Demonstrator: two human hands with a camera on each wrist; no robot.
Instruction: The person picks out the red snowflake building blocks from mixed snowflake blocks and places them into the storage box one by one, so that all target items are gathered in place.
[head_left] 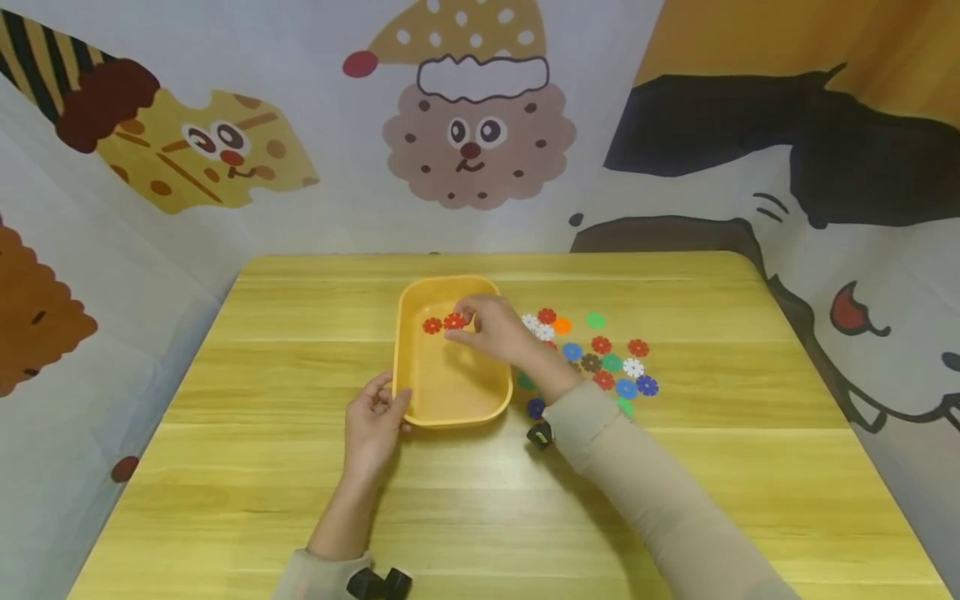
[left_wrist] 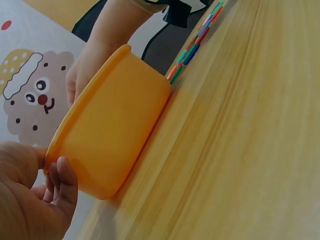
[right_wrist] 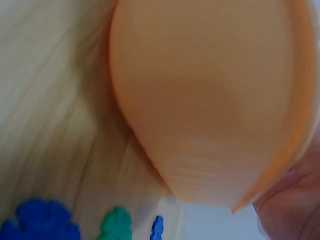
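Note:
A deep yellow plastic tray (head_left: pixel 450 417) stands on the table, its outer wall (left_wrist: pixel 115 120) large in the left wrist view. My left hand (head_left: pixel 372 421) grips its rim at the near left corner, thumb over the edge and fingers outside, below the rim. Over the tray, my right hand (head_left: pixel 491 329) pinches a red notched plastic disc (head_left: pixel 453 322) between thumb and fingers. Just left of that, a second red disc (head_left: pixel 432 326) shows within the tray; whether it touches the first cannot be told. The right wrist view hides the right fingers behind the tray wall (right_wrist: pixel 200 100).
Several notched discs in red, white, blue, green and brown lie right of the tray, among them a white disc (head_left: pixel 633 367) and a dark blue disc (head_left: pixel 647 385). The right forearm hides some. A cartoon-printed cloth (head_left: pixel 480 225) hangs behind the wooden table (head_left: pixel 262 467).

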